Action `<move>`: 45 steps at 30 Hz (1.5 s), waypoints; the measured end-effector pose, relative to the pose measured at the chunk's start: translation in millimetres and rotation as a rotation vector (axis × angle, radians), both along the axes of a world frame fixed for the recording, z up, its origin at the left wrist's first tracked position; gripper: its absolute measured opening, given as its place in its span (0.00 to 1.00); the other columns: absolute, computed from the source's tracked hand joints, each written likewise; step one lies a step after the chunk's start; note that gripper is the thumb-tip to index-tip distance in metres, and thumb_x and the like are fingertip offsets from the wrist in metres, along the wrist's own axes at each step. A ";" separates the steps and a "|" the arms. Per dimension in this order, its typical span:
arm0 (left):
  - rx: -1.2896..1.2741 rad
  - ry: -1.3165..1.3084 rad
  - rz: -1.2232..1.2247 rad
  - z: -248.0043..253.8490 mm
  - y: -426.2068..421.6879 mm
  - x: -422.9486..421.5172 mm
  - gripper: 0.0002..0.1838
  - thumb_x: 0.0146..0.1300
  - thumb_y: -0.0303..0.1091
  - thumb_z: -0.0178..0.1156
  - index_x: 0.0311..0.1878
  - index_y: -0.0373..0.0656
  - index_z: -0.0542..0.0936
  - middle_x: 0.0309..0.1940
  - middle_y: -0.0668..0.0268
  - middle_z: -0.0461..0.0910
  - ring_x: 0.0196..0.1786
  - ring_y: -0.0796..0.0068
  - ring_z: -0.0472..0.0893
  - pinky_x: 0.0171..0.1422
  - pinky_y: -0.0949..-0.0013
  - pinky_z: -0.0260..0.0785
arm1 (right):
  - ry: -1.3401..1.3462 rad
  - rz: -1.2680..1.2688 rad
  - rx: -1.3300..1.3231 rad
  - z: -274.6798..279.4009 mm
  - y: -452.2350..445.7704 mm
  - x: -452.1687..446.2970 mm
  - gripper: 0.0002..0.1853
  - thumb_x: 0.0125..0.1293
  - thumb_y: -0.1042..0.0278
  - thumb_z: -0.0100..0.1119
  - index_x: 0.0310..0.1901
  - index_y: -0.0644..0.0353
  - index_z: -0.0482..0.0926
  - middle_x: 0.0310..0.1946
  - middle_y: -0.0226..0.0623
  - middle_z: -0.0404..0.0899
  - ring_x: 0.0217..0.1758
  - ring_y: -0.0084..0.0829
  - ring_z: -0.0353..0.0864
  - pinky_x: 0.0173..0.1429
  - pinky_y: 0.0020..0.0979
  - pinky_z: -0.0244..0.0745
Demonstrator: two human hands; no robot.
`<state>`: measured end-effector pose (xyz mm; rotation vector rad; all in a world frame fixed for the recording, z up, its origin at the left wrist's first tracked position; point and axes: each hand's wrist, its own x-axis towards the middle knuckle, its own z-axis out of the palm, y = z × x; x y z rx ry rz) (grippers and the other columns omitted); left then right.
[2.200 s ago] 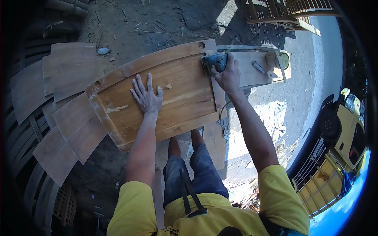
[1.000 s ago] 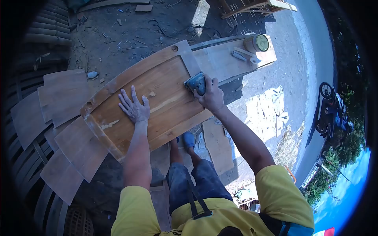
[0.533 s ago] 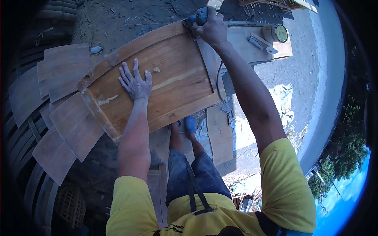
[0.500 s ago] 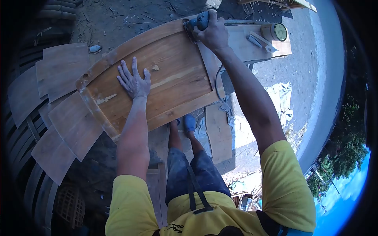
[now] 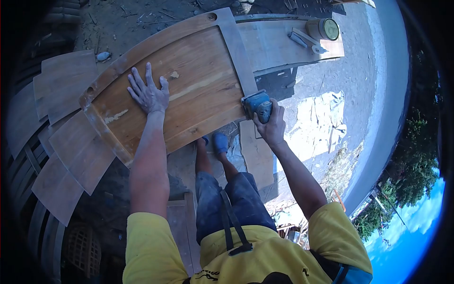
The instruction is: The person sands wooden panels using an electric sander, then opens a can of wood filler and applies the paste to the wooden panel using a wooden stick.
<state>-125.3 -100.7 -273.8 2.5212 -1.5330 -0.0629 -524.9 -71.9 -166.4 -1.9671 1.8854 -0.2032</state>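
Note:
A wooden panel (image 5: 198, 66) with a raised frame lies in front of me, with pale filler patches on its recessed face. My left hand (image 5: 153, 97) rests flat on that face, fingers spread. My right hand (image 5: 273, 124) is wrapped round a blue-green electric palm sander (image 5: 258, 105). The sander sits on the near right corner of the panel's frame, its flat pad against the wood. Part of its body is hidden by my fingers.
A plank (image 5: 279, 45) beyond the panel bears a tin can (image 5: 323, 29) and a white tube (image 5: 312, 43). Several thin curved wooden sheets (image 5: 66, 90) are stacked at the left. Pale sheeting (image 5: 326, 120) lies on the ground at the right.
My right hand has brought the sander along the frame's right end, from the far corner to the near one. My left hand stays flat on the panel. The view has shifted slightly.

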 end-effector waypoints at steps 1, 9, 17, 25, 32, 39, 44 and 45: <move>-0.003 -0.007 -0.006 -0.8 -1.2 0.9 0.41 0.75 0.57 0.58 0.89 0.75 0.56 0.91 0.57 0.47 0.92 0.48 0.46 0.91 0.33 0.40 | -0.009 0.002 -0.007 1.1 -19.1 11.6 0.45 0.61 0.57 0.80 0.76 0.51 0.63 0.53 0.56 0.74 0.44 0.63 0.86 0.44 0.59 0.86; 0.000 -0.021 -0.016 -8.8 0.8 1.5 0.41 0.76 0.58 0.56 0.89 0.75 0.56 0.91 0.56 0.47 0.92 0.46 0.46 0.91 0.32 0.39 | 0.000 -0.001 -0.087 -6.0 -191.7 95.1 0.44 0.61 0.47 0.78 0.74 0.49 0.65 0.54 0.59 0.75 0.45 0.66 0.89 0.50 0.59 0.88; 0.038 -0.021 -0.012 -4.8 -1.2 3.2 0.42 0.76 0.59 0.55 0.90 0.76 0.54 0.91 0.55 0.46 0.92 0.45 0.45 0.91 0.32 0.37 | -0.032 0.033 -0.026 7.3 -73.7 30.6 0.45 0.61 0.54 0.80 0.76 0.49 0.65 0.51 0.56 0.75 0.43 0.63 0.87 0.43 0.57 0.88; 0.023 -0.005 -0.023 -5.6 3.8 1.9 0.41 0.76 0.59 0.55 0.90 0.77 0.54 0.91 0.55 0.46 0.92 0.46 0.45 0.91 0.33 0.37 | 0.023 0.003 0.005 4.2 -9.4 -2.1 0.45 0.61 0.56 0.80 0.76 0.50 0.64 0.52 0.54 0.75 0.43 0.61 0.87 0.41 0.56 0.87; 0.039 -0.035 -0.011 -2.9 -1.2 2.4 0.41 0.77 0.58 0.55 0.90 0.77 0.54 0.92 0.56 0.46 0.92 0.47 0.46 0.90 0.32 0.41 | -0.001 -0.014 -0.019 0.5 10.8 -10.6 0.45 0.61 0.58 0.80 0.76 0.51 0.64 0.52 0.55 0.76 0.45 0.63 0.86 0.44 0.57 0.86; 0.099 -0.083 -0.017 12.2 -4.5 -0.7 0.42 0.75 0.56 0.59 0.89 0.68 0.58 0.90 0.52 0.50 0.91 0.47 0.49 0.90 0.34 0.43 | -0.409 -0.880 0.036 22.8 18.0 -41.2 0.41 0.65 0.53 0.78 0.73 0.59 0.66 0.40 0.43 0.81 0.34 0.35 0.85 0.34 0.37 0.81; -0.078 0.090 -0.215 36.2 -63.4 27.4 0.47 0.67 0.61 0.70 0.84 0.52 0.65 0.84 0.50 0.59 0.87 0.47 0.57 0.89 0.39 0.50 | -0.581 -1.199 0.204 62.4 75.1 -64.8 0.38 0.65 0.56 0.77 0.72 0.58 0.67 0.38 0.39 0.80 0.25 0.26 0.77 0.26 0.32 0.74; -0.125 0.074 -0.285 48.1 -85.4 29.1 0.50 0.63 0.63 0.74 0.82 0.49 0.66 0.83 0.50 0.61 0.86 0.47 0.58 0.89 0.40 0.52 | -0.560 -1.218 0.236 65.2 84.0 -67.0 0.38 0.66 0.56 0.77 0.71 0.58 0.67 0.38 0.39 0.80 0.25 0.27 0.78 0.25 0.32 0.74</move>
